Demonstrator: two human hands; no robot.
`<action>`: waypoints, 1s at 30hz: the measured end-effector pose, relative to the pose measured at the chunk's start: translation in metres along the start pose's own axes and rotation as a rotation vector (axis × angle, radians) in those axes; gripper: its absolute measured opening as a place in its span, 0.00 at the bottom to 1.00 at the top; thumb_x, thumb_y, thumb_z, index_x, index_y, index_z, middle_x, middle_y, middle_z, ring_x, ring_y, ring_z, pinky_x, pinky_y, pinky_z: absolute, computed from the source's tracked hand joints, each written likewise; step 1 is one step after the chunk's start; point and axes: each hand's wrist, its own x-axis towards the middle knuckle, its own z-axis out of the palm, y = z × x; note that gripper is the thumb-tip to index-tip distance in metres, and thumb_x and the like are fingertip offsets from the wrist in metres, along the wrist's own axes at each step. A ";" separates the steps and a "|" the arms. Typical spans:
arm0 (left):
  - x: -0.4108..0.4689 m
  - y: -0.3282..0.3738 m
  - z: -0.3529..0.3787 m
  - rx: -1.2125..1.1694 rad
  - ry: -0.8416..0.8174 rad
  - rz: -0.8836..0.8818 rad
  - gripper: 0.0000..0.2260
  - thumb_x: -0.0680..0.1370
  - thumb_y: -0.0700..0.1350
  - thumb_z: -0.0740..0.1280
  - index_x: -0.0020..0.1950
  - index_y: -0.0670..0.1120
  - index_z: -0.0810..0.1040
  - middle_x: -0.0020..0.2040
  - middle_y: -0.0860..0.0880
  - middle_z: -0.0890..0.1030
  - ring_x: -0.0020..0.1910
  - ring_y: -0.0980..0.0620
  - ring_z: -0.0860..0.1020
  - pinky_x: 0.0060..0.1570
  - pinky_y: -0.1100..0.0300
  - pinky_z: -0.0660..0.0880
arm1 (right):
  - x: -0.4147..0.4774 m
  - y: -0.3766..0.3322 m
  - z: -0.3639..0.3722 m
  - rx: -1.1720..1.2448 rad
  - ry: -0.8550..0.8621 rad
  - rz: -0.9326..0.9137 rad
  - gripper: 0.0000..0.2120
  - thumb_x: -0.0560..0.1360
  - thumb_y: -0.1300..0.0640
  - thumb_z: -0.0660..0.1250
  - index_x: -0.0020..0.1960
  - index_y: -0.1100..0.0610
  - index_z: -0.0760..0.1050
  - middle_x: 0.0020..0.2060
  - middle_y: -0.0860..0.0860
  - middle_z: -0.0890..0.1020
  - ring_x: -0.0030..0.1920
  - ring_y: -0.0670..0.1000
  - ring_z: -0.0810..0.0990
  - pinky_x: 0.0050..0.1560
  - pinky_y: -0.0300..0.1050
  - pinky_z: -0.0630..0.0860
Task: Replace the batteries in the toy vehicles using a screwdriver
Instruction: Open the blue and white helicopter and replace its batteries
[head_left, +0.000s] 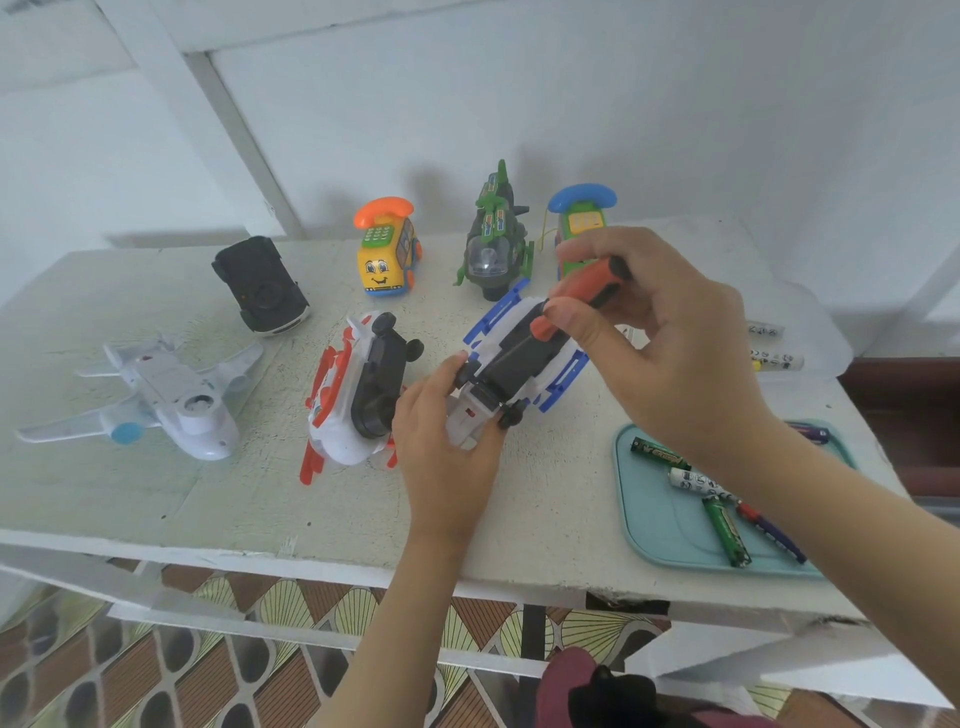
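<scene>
Batteries (727, 530) lie in the tray (654, 519) at the table's near right edge; open tabletop (208, 499) spreads near left. Mid-table, left hand (441, 447) curls round one end of the upturned blue-and-white toy vehicle (519, 353); right hand (670, 343) pinches the screwdriver (587, 288) on its underside.

Orange-and-black screwdriver (587, 288): shaft and tip indistinguishable against black underside of blue-and-white toy vehicle (514, 358); green toy phone with blue handset (582, 200): lower body hidden behind right hand (670, 343); batteries (724, 530) on teal plastic tray (654, 525): labels blurred, some covered by right forearm (831, 545), itself cut off at the right edge.
</scene>
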 end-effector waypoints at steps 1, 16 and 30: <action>0.000 0.000 0.000 0.000 -0.002 0.000 0.25 0.71 0.50 0.72 0.66 0.51 0.69 0.55 0.52 0.77 0.53 0.55 0.72 0.56 0.68 0.67 | 0.000 0.000 0.000 -0.011 0.000 -0.009 0.10 0.76 0.62 0.68 0.56 0.61 0.74 0.40 0.50 0.82 0.42 0.45 0.84 0.49 0.40 0.80; 0.003 0.006 -0.003 -0.003 -0.024 -0.044 0.24 0.68 0.41 0.76 0.63 0.42 0.75 0.54 0.53 0.77 0.52 0.53 0.74 0.56 0.74 0.64 | 0.001 -0.002 0.005 -0.260 -0.233 -0.252 0.20 0.76 0.68 0.63 0.67 0.62 0.70 0.48 0.55 0.80 0.47 0.52 0.79 0.50 0.47 0.75; 0.001 0.007 -0.003 -0.003 -0.032 -0.035 0.23 0.69 0.39 0.77 0.62 0.42 0.75 0.53 0.52 0.79 0.50 0.50 0.76 0.55 0.73 0.64 | 0.017 -0.009 0.015 -0.077 -0.065 -0.160 0.14 0.77 0.63 0.64 0.62 0.60 0.76 0.41 0.48 0.83 0.43 0.44 0.81 0.48 0.37 0.75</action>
